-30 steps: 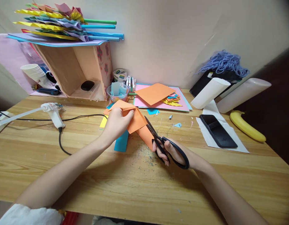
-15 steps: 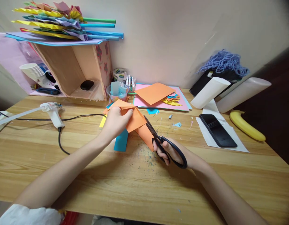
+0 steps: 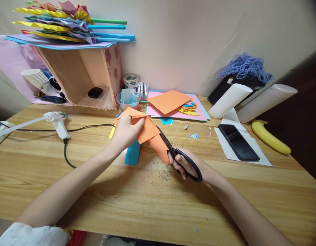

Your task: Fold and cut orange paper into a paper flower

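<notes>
My left hand (image 3: 127, 131) pinches a folded sheet of orange paper (image 3: 148, 131) between thumb and fingers, above the middle of the table. In my right hand (image 3: 182, 162) are black-handled scissors (image 3: 189, 167), fingers through the loops. Their blades point up and left and meet the right edge of the orange paper. An orange strip (image 3: 160, 148) slants beneath the held sheet and the scissors. Under my left hand lies a blue paper strip (image 3: 132, 153). The tips of the blades are partly hidden by the paper.
A glue gun (image 3: 57, 124) with its cord lies left. Behind are an open box (image 3: 113, 73) topped with paper flowers (image 3: 57, 25), a plastic cup (image 3: 127, 100) and stacked paper sheets (image 3: 202, 114). Right are a phone (image 3: 238, 142), a banana (image 3: 271, 138) and paper rolls (image 3: 229, 100).
The scissors and my right hand have shifted slightly up and left, and the handles have drawn a little closer together. My left hand keeps its hold on the orange paper, nearly still.
</notes>
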Motion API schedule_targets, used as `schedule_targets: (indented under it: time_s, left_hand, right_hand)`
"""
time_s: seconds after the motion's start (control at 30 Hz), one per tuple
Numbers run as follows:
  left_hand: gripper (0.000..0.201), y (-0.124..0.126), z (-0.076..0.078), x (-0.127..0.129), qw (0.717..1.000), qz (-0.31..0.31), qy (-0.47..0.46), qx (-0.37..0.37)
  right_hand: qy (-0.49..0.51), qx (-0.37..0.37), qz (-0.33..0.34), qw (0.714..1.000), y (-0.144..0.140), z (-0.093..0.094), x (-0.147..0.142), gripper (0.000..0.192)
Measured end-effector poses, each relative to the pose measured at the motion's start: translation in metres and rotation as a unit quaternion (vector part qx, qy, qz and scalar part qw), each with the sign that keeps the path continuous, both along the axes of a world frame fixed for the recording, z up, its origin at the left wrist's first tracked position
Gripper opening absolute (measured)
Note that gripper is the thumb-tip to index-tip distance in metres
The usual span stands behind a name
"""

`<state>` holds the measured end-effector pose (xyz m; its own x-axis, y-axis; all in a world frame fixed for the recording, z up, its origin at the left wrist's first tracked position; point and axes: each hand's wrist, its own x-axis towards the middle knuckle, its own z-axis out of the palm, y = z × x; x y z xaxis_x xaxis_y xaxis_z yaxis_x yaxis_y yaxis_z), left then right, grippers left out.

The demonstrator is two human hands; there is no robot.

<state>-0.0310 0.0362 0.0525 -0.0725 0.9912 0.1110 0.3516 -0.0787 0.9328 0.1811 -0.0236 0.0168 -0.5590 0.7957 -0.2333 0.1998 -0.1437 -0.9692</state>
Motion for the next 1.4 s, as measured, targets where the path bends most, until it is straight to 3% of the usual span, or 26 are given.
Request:
schedule_targets:
  time_s: [0.23, 0.5, 0.9, 1.2, 1.4]
  left_hand:
    - [0.026, -0.0016, 0.0077, 0.0008, 0.999, 0.005, 0.039, -0.009]
    - [0.025, -0.0047, 0.0064, 0.0002, 0.998, -0.038, 0.048, -0.027]
    - [0.027, -0.0055, 0.0089, 0.0017, 0.996, -0.044, 0.070, -0.040]
    - [0.026, -0.0063, 0.0104, 0.0003, 0.997, -0.060, 0.033, -0.041]
    - [0.017, -0.0079, 0.0093, 0.0026, 0.997, -0.050, 0.046, -0.026]
  right_hand:
    - [-0.012, 0.010, -0.022, 1.000, 0.0011, -0.0018, -0.0006, 0.054]
    - [-0.035, 0.081, 0.040, 0.995, -0.0053, -0.0023, 0.0023, 0.062]
    - [0.000, 0.062, 0.020, 0.998, -0.0045, -0.0040, -0.0012, 0.056]
    - [-0.003, 0.027, 0.014, 1.000, -0.0032, -0.0068, 0.0001, 0.052]
    - [-0.030, 0.061, 0.036, 0.997, -0.0055, -0.0044, -0.0004, 0.063]
